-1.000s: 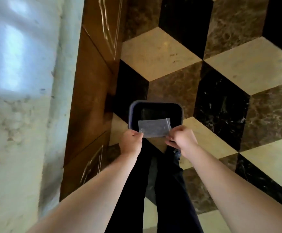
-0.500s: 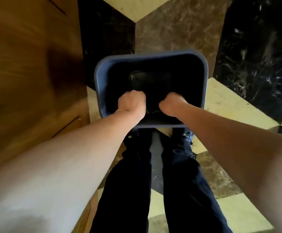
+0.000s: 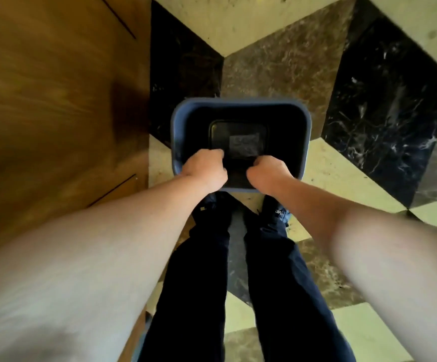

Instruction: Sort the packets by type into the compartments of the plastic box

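Pulling back from the bin (image 3: 241, 107), my left hand (image 3: 205, 169) and right hand (image 3: 267, 173) are curled, empty; the clear packet (image 3: 243, 145) I held now lies on its dark bottom.

fingertips of both hands hidden, forearms blurred

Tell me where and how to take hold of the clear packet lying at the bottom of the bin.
The clear packet lies flat on the floor of the deep blue bin. Come straight down through the open top, since the walls block any side approach, and pinch the far edge, the part not hidden behind the left hand and right hand. A thin flat film probably needs fingers sliding under an edge.
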